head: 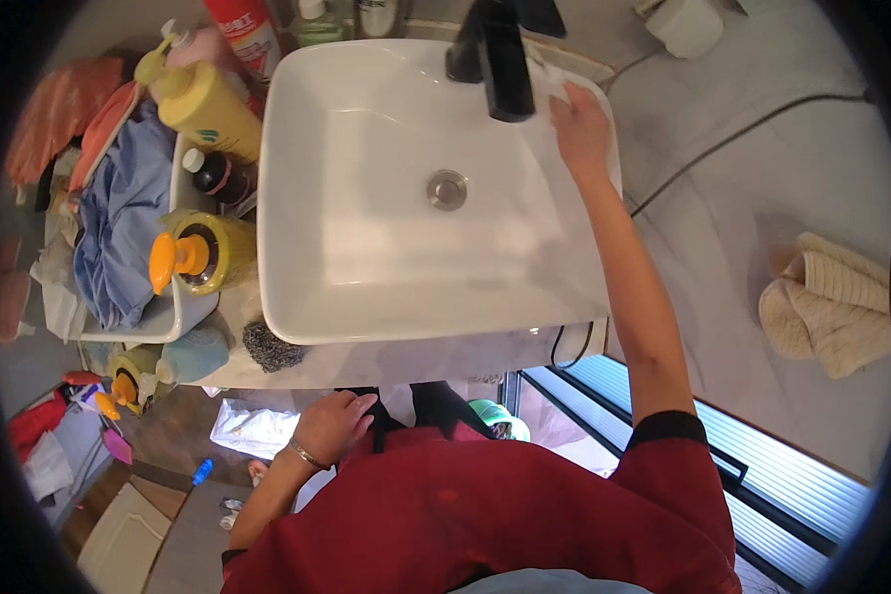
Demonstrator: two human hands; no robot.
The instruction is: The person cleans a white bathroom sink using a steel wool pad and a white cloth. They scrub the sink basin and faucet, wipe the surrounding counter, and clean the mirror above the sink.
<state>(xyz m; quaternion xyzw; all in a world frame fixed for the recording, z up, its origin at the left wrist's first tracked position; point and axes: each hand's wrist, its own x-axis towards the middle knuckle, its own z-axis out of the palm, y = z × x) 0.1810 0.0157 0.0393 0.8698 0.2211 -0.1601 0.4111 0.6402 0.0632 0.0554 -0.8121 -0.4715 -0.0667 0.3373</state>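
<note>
A white rectangular washbasin (386, 297) with a metal drain (447, 190) lies before me. My right hand (581, 122) reaches over its far right corner, beside the black faucet (509, 74). Something whitish shows at its fingertips; whether the fingers grip it is unclear. My left hand (335, 425), with a bracelet at the wrist, rests low near my waist, below the basin's front edge, by black fabric straps. Its palm is hidden. A dark scouring pad (270, 346) sits at the basin's front left corner.
Left of the basin stand a yellow pump bottle (209, 111), an orange-topped pump bottle (226, 252), a dark bottle (221, 178) and a white tub (185, 315) holding blue cloth (126, 215). On the right are a black cable (742, 138) and beige towels (824, 304).
</note>
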